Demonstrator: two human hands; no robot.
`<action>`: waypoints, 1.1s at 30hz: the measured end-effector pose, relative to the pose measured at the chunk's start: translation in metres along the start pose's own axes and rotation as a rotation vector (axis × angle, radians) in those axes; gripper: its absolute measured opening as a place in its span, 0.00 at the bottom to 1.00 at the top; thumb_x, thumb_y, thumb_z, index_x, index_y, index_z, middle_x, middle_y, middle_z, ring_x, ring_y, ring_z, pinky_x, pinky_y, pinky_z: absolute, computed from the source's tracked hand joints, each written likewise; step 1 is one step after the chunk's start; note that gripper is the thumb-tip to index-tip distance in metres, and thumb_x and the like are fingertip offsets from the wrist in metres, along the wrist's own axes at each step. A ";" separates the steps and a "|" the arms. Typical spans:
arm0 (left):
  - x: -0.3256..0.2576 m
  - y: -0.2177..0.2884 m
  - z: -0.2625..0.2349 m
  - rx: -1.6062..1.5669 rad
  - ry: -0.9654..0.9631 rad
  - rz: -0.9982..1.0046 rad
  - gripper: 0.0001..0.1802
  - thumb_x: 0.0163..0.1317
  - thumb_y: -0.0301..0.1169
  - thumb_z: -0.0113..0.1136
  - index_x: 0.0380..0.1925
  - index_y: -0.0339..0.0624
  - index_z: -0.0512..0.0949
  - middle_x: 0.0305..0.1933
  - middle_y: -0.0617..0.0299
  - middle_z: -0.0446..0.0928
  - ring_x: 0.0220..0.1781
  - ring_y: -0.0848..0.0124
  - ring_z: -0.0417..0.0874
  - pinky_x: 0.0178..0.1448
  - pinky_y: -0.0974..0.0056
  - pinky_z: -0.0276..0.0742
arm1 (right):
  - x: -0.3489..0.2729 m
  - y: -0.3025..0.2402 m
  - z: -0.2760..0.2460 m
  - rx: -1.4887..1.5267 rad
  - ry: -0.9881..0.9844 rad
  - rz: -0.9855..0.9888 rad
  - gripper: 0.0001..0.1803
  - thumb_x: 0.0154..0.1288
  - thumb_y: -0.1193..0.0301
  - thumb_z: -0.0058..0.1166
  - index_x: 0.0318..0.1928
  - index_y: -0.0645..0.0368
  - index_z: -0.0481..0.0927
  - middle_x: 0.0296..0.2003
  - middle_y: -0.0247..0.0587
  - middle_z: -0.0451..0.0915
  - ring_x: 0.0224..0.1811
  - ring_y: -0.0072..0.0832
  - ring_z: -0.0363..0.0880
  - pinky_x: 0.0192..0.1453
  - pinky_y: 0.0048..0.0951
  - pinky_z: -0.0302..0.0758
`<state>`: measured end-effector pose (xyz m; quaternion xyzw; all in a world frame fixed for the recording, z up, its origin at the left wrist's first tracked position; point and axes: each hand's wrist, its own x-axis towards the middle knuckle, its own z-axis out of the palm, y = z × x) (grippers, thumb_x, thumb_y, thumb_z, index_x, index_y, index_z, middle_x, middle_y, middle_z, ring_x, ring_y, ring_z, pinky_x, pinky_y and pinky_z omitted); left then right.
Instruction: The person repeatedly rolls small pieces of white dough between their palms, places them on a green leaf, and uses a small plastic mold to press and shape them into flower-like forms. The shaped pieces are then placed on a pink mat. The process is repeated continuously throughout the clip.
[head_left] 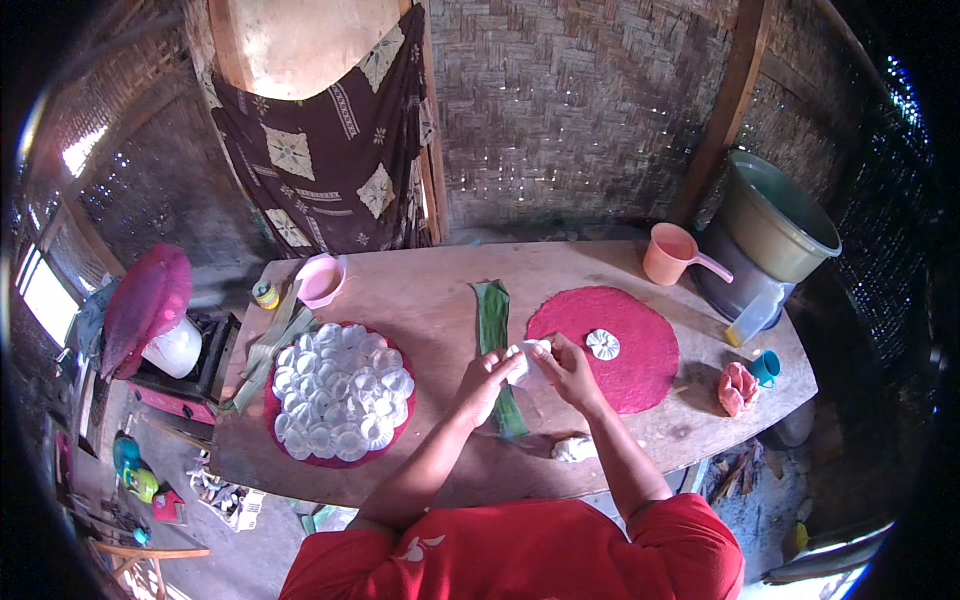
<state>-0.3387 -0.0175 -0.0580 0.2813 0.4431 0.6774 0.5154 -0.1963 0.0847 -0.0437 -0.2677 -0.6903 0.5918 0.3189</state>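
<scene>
Above the middle of the table, my left hand (482,387) and my right hand (570,377) pinch a thin, pale white piece (527,372) between them. Whether it is paper or dough cannot be made out. Under it runs a long strip of green leaf (492,318). To the right, a single white pleated piece (603,344) lies on a round red mat (560,312). Many small white fluted cups (340,385) crowd a round red tray (276,432) on the left. Near the front edge, beside my right forearm, sits a soft white lump (573,449).
A pink bowl (321,281), a small yellow tin (265,294) and folded leaf strips (262,358) stand back left. An orange dipper (671,254), a large tub (785,220), a bottle (756,316), a blue cup (765,369) and a pink bundle (738,389) line the right side.
</scene>
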 end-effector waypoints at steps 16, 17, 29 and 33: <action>-0.015 -0.002 -0.011 -0.277 0.284 0.271 0.24 0.71 0.50 0.46 0.42 0.38 0.76 0.39 0.64 0.77 0.41 0.78 0.77 0.49 0.70 0.69 | -0.003 0.045 0.033 0.993 -0.228 0.491 0.20 0.72 0.60 0.46 0.56 0.58 0.74 0.56 0.46 0.73 0.59 0.41 0.71 0.61 0.41 0.67; -0.016 -0.002 -0.011 -0.240 0.291 0.264 0.24 0.71 0.50 0.45 0.42 0.38 0.76 0.39 0.64 0.77 0.40 0.78 0.77 0.49 0.71 0.69 | -0.006 0.040 0.033 1.159 -0.275 0.517 0.15 0.72 0.62 0.46 0.49 0.59 0.76 0.52 0.43 0.75 0.57 0.35 0.72 0.60 0.39 0.67; -0.026 0.007 0.000 0.267 0.170 0.417 0.07 0.61 0.22 0.62 0.39 0.36 0.79 0.35 0.65 0.81 0.39 0.79 0.81 0.43 0.74 0.76 | -0.023 -0.045 0.032 -0.481 0.039 -0.505 0.18 0.60 0.80 0.56 0.52 0.59 0.77 0.38 0.40 0.80 0.37 0.33 0.80 0.43 0.35 0.72; -0.031 0.018 -0.008 0.646 0.072 0.467 0.14 0.61 0.22 0.61 0.48 0.38 0.76 0.41 0.58 0.82 0.41 0.76 0.82 0.47 0.74 0.77 | -0.026 -0.079 0.023 -0.711 -0.049 -0.626 0.25 0.57 0.80 0.57 0.57 0.53 0.76 0.45 0.43 0.80 0.42 0.37 0.80 0.46 0.37 0.71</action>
